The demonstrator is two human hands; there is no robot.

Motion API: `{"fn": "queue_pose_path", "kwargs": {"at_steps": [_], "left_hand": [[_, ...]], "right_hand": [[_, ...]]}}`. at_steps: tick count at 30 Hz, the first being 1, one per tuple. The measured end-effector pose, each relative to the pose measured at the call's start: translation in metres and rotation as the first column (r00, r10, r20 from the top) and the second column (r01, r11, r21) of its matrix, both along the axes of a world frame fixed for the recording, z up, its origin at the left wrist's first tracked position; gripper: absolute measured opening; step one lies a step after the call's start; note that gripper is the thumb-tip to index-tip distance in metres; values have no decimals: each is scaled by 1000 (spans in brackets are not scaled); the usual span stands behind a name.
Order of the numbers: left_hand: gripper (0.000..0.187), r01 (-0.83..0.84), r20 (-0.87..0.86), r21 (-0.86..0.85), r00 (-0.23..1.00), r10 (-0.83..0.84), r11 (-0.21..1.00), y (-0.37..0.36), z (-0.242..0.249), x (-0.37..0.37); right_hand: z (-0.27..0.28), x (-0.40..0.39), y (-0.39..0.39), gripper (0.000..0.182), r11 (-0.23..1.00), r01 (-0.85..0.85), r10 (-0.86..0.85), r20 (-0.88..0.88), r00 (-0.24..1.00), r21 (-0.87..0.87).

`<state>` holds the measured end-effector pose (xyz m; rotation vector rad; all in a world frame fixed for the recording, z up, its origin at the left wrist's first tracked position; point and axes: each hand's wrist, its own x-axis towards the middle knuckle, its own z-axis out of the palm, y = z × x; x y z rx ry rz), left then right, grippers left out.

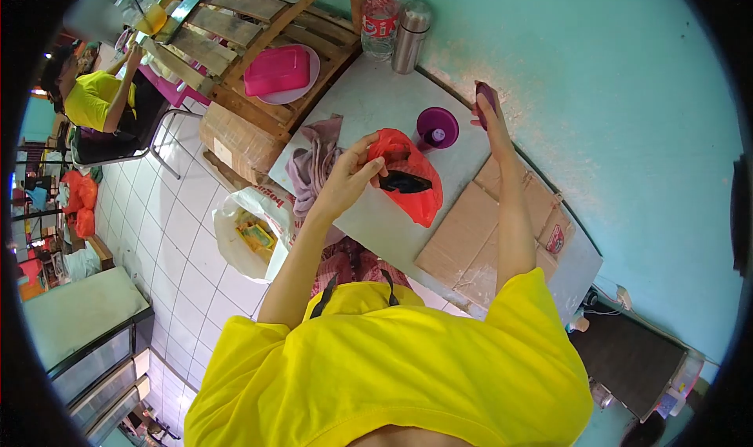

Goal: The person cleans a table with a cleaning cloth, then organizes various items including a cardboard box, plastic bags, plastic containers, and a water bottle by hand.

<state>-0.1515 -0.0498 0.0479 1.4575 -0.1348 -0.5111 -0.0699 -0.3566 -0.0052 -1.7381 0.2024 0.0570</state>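
My left hand (pixel 357 172) pinches the edge of a red plastic bag (pixel 424 206), holding its mouth open over the white table (pixel 365 102). Inside the bag lies something black and glossy (pixel 405 182). Raised near the wall, my right hand (pixel 496 129) grips a purple lid-like piece (pixel 485 102), seen nearly edge-on. Between the two hands stands a purple cup (pixel 437 128), just behind the bag. A crumpled greyish cloth (pixel 314 161) lies to the left of my left hand.
Flattened cardboard (pixel 478 239) covers the table's right part. A plastic bottle (pixel 380 23) and steel flask (pixel 411 39) stand at the back. A pink box (pixel 277 70) sits on wooden slats. A white bag (pixel 255 239) hangs low left. Another person (pixel 94 98) sits far left.
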Motion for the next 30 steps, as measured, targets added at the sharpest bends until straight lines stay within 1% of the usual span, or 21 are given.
{"fn": "queue_pose_path", "kwargs": {"at_steps": [2,3,4,5,8,9,11,14,15,18,19,20,22,25,26,27,28,29,30], "left_hand": [[49,9,13,-16,1000,-9,1000,1,-5,0],[48,-2,7,-14,1000,2,1000,1,-5,-1],[48,-14,1,-11,1000,14,1000,1,-4,-1],[48,-24,-4,-9,1000,24,1000,1,-2,-1],[48,-96,-55,63,994,99,993,-2,8,-2],[49,-105,-70,66,992,110,992,-3,10,-1],[53,-128,-106,77,985,135,989,-3,14,-3],[58,-142,-102,83,984,150,986,-5,6,-5],[58,-137,-105,70,984,144,988,-6,4,-6],[58,-131,-100,31,986,134,991,-6,2,-6],[58,-125,-92,16,988,126,992,-7,4,-6],[57,-119,-90,-1,989,118,993,-7,4,-6],[57,-94,-97,-19,991,92,995,-7,-1,-3],[57,-71,-99,-33,993,68,997,-11,0,-1],[57,-68,-96,-38,993,64,997,-12,2,0],[60,-45,-114,-36,993,41,998,-13,2,1],[66,-22,-132,-34,991,18,999,-13,3,2],[72,1,-149,-32,989,-6,999,-12,4,3],[72,2,-146,-35,989,-7,999,-14,4,3]], "right_hand": [[-8,0,-1,68,971,-22,44,89,995,-239],[-7,-5,8,71,896,-8,91,167,982,-443],[-3,-13,25,75,781,25,154,231,961,-624],[-1,-21,41,79,630,76,229,278,933,-773],[-7,-37,75,85,361,13,330,141,934,-932],[-10,-37,80,84,427,-42,276,86,957,-903],[-15,-33,84,83,451,-24,235,93,968,-892],[-22,-38,88,80,486,7,187,112,976,-874],[-22,-36,87,78,493,23,182,129,975,-870],[-18,-38,75,75,584,90,62,154,986,-807],[-11,-42,70,72,628,124,-3,157,988,-768],[-3,-45,63,71,660,182,-6,237,971,-729],[22,-58,54,68,721,273,-27,369,929,-637],[78,-85,47,63,859,310,-114,438,892,-407],[100,-95,47,63,929,243,-137,353,926,-278],[121,-107,47,62,974,183,-143,262,954,-136],[131,-115,47,61,991,132,-133,168,977,15],[132,-118,47,61,996,93,-93,190,977,6],[131,-120,49,62,998,56,-53,211,976,-5]]}}
